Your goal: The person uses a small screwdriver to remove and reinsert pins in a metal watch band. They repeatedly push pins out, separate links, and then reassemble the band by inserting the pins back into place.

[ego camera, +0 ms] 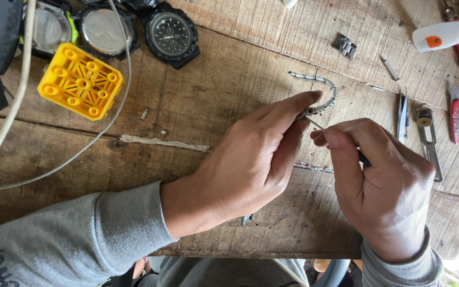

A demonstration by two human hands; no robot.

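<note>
head view: left hand (245, 165) at centre frame, fingers closed, pinching one end of a metal watch bracelet (320, 90). right hand (383, 186) at lower right grips a thin pin tool (314, 123), tip touching the pinched link. bracelet arcs up and right from the fingertips. yellow block (81, 81) and watches (170, 34) sit upper left.

A yellow plastic square block (81, 81) lies toward the surface's (197, 101) far left corner, three wristwatches (170, 34) just behind it, a white plastic bottle (444, 34) at the far right corner.
</note>
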